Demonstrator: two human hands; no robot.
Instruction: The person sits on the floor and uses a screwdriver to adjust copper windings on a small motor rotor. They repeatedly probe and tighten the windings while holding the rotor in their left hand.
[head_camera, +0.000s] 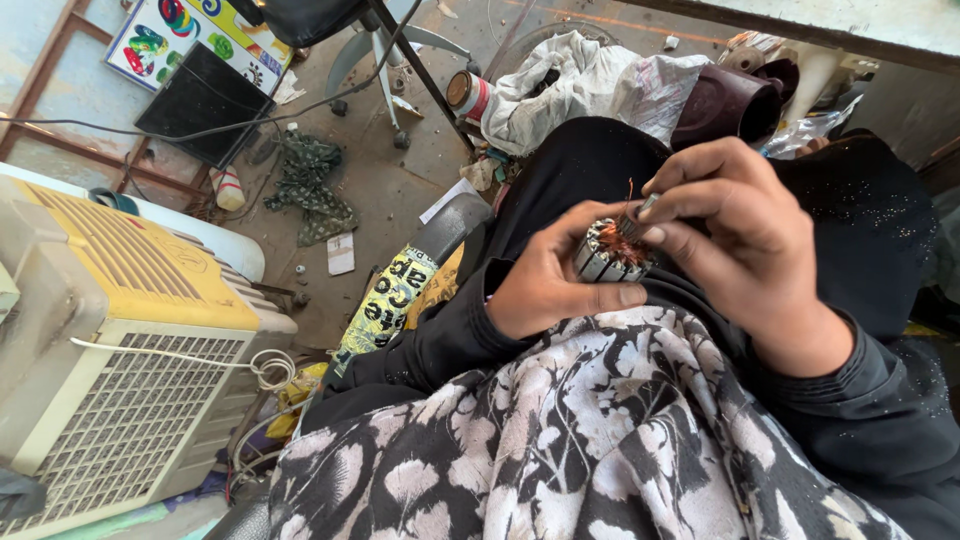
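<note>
My left hand (548, 282) grips a small round motor armature (606, 256), a slotted metal core with copper wire windings showing at its top. My right hand (748, 235) is above and to the right of it and pinches a thin metal tool (634, 217) whose tip rests among the copper windings. A few loose copper strands stick up beside the tool. Both hands are held over my lap, which is covered by black trousers and a black-and-white patterned cloth (560, 440).
A yellow and white air cooler (120, 340) stands at the left with a white cord. On the dusty floor lie a green rag (310, 185), a black panel (200, 100), a chair base (385, 60), a round tin (467, 95) and crumpled white cloth (560, 85).
</note>
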